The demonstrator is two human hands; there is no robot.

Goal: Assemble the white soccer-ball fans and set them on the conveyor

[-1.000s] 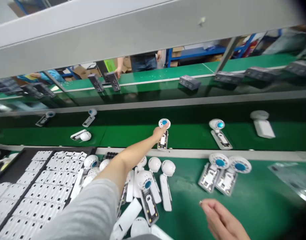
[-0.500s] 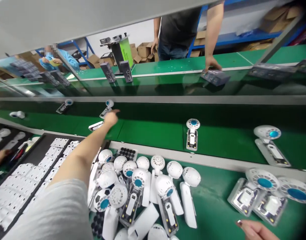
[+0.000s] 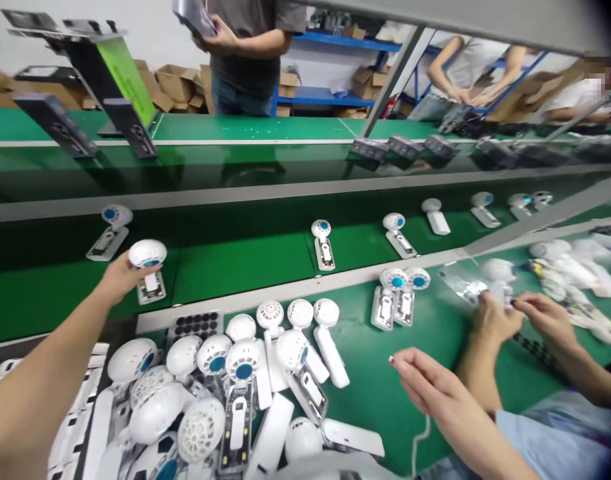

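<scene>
My left hand (image 3: 119,275) grips the round head of a white handheld fan (image 3: 148,255) over the green belt; the fan's open body with its inner parts shows below the fingers. My right hand (image 3: 428,381) is over the green table, thumb and fingertips pinched on a tiny light-coloured end, too small to name. Between my hands lies a pile of white fans (image 3: 242,360), some with blue centres and open handles. Two open fans (image 3: 385,308) lie side by side beyond my right hand.
More fans (image 3: 324,245) are spaced along the belt. At the right, a co-worker's hands (image 3: 500,317) work near a fan. Behind, an upper shelf (image 3: 285,127) bears dark boxes (image 3: 135,130); a slanted metal post (image 3: 392,80) crosses the view. A black tray (image 3: 198,323) is behind the pile.
The view has turned to the right. My left hand, pointing over the belt before, now holds a fan head. The person behind has lifted a box off the shelf.
</scene>
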